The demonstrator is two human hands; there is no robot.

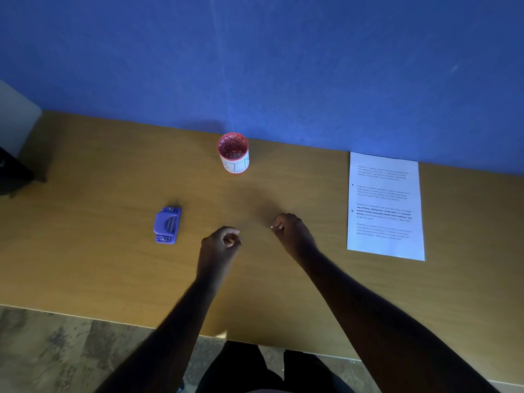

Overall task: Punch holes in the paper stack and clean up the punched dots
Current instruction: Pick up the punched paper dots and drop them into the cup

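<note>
Both our hands hover mid-desk: our right hand pinches a white punched dot, our left hand is loosely curled. Hole punch lies left, paper stack right, red cup at the desk's far edge.

Wooden table, blue wall, grey floor

Wooden table against blue wall. Purple hole punch lying left of centre. Red-rimmed cup upright near back edge. Printed paper stack flat, far right.
</note>
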